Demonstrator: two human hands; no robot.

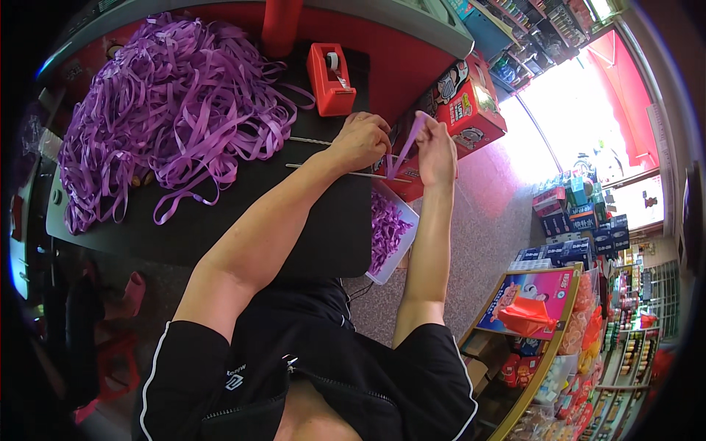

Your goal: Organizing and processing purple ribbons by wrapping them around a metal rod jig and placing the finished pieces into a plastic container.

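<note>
A purple ribbon dips in a V around the ends of two thin metal rods, which jut past the right edge of the black tabletop. My right hand pinches one raised part of it, beyond the rods. Closed fingers of my left hand meet the ribbon's other side over the upper rod; the fingertips are partly hidden. Behind my left hand stands a red tape dispenser with a roll in it. A large tangled heap of purple ribbons covers the left of the tabletop.
Below the table's right edge, a pale plastic bin holds purple ribbon pieces. Red printed boxes stand beyond my right hand. A display case and stacked cartons line the right. A red post rises behind the table.
</note>
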